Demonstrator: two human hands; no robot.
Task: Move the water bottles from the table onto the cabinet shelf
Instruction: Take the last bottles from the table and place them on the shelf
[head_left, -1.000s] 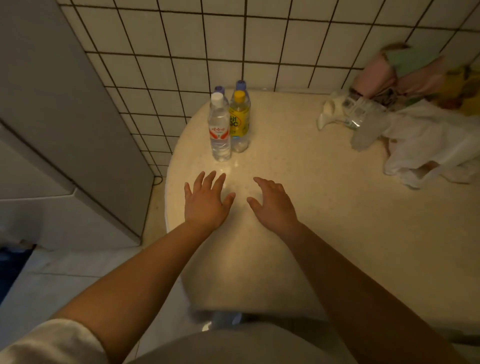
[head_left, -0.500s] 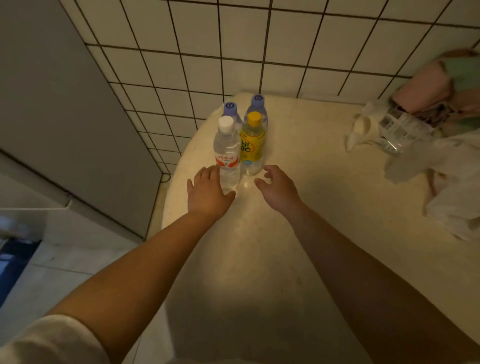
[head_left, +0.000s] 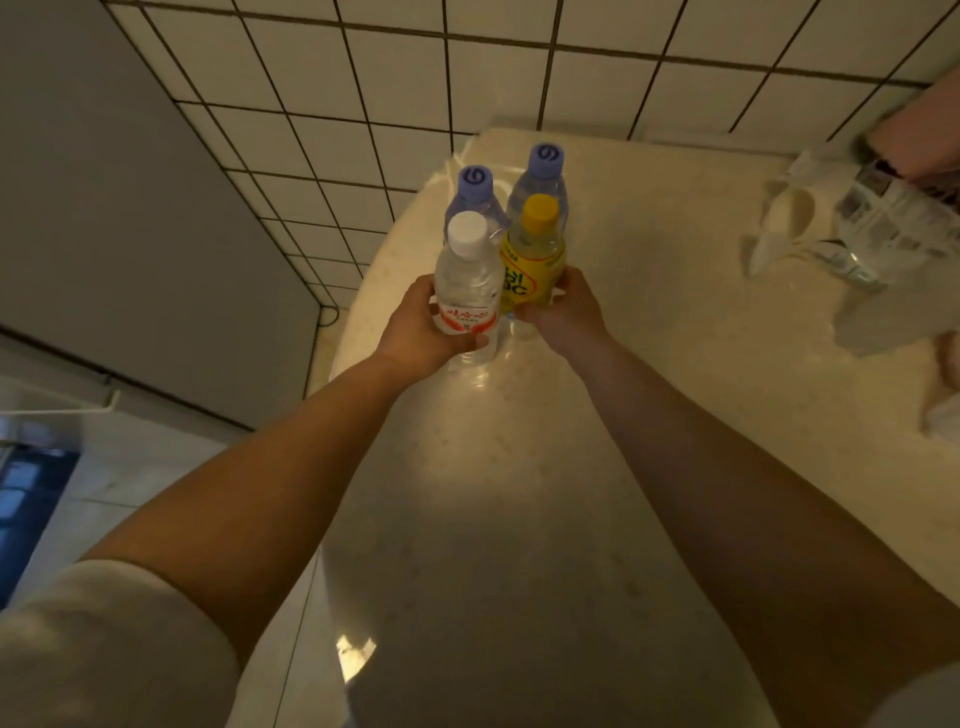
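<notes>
Bottles: four upright on table (head_left: 649, 364) | hands grip two: white-capped bottle (head_left: 466, 291), yellow bottle (head_left: 531, 260)

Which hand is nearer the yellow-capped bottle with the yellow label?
Right. The right hand grips the yellow-capped bottle low on its right side; the left hand holds the neighbouring white-capped clear bottle.

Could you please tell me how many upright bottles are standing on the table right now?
4: the white-capped bottle in the left hand, the yellow-capped bottle in the right hand, and two purple-capped bottles behind them.
</notes>
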